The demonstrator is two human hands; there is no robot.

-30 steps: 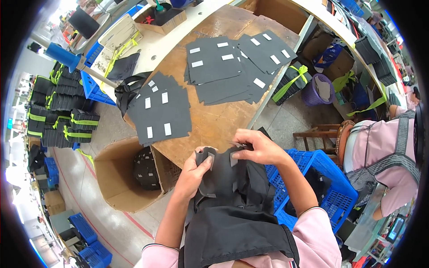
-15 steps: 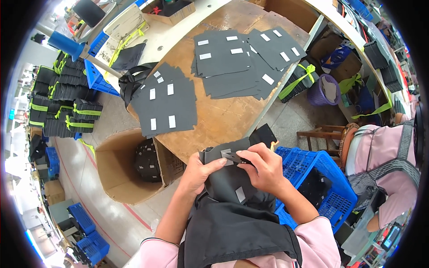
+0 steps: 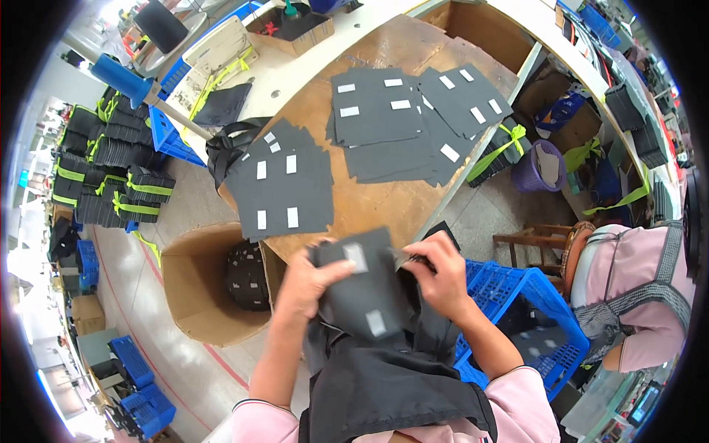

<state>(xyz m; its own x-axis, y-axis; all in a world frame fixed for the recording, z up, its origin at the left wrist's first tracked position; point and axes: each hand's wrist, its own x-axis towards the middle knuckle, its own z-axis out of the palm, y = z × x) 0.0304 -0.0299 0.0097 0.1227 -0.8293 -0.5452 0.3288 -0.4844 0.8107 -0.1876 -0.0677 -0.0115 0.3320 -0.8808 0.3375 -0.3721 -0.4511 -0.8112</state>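
Observation:
My left hand (image 3: 306, 284) pinches a dark grey fabric panel (image 3: 362, 288) by its left side, thumb on top near a white patch. The panel is tilted over my lap and smeared by motion. To its right, my right hand (image 3: 441, 277) is closed with fingertips together around a small dark tool that looks like thread snips (image 3: 406, 260), mostly hidden by the fingers. More dark grey panels with white patches lie on the brown worktable (image 3: 325, 155): one pile (image 3: 277, 193) at left and overlapping piles (image 3: 380, 122) farther back.
An open cardboard box (image 3: 188, 288) with dark pieces stands below left. At right are a blue plastic crate (image 3: 509, 284), a purple basket (image 3: 543, 166) and a wooden stool (image 3: 535, 238). A co-worker in pink (image 3: 631, 273) sits far right. Bundles tied with green strips (image 3: 111, 166) stack at left.
The panel has moved left and been raised in my left hand. My right hand and its tool have drawn away from the panel's white patch. The view has shifted slightly.

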